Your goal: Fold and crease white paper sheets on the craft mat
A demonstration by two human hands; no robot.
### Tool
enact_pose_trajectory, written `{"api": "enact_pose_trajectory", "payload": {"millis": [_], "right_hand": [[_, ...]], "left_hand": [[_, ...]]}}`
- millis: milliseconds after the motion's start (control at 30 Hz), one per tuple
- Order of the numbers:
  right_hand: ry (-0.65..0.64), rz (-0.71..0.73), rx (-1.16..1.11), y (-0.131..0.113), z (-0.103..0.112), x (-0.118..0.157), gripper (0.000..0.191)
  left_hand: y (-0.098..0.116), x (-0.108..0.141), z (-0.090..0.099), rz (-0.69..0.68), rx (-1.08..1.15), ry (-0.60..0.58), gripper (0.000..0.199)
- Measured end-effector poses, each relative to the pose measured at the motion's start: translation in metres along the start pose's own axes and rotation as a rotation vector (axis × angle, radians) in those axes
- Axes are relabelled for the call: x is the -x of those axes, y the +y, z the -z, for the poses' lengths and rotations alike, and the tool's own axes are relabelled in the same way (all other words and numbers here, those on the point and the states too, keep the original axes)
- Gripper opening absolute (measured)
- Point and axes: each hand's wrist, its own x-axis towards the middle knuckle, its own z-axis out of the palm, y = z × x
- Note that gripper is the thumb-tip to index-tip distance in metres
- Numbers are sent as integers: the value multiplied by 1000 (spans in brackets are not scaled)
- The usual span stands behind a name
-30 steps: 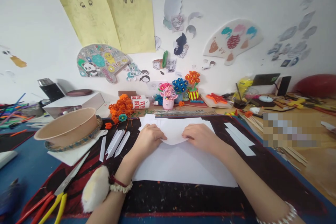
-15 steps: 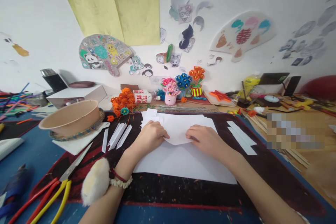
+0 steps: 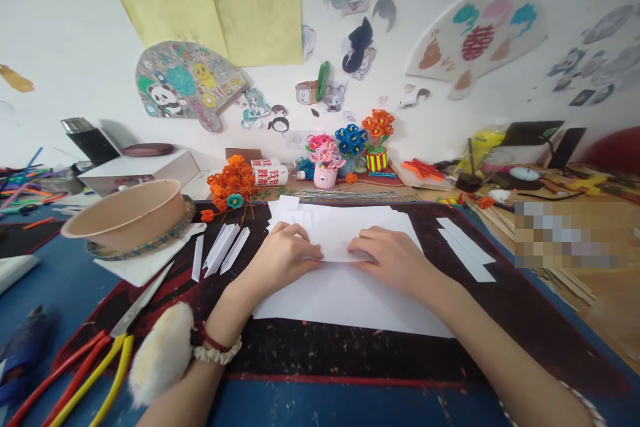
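- Dark mat [image 3: 350, 360]: work surface, red-edged, beneath the papers.
- Large white sheet [image 3: 345, 297]: lies flat at the mat's centre, its near part uncovered.
- Upper sheet [image 3: 340, 230]: over the far part of the large sheet; near edge almost straight between my two grips, which I judge to mean a roughly even hold.
- Scissors [image 3: 143, 303]: left, well apart from my work.
- Left hand [image 3: 287, 253]: I have thumb and forefinger together, clamped on the upper sheet's near edge.
- Right hand [image 3: 395, 257]: fingers curled together, pinching the same edge; I cannot tell how far the thumb reaches underneath.
- Paper strips: folded ones [image 3: 223, 247] left, flat ones [image 3: 465, 250] right.
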Motion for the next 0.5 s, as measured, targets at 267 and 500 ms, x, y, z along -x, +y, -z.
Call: {"api": "enact_pose_trajectory", "payload": {"millis": [267,500], "right_hand": [[44,-92,-175,10,-2,-1,41],[102,-164,-223,13,-7,-6,50]], "left_hand": [[2,-5,-9,201,80,124,25],[6,-12,-15,350,81,200,30]]}}
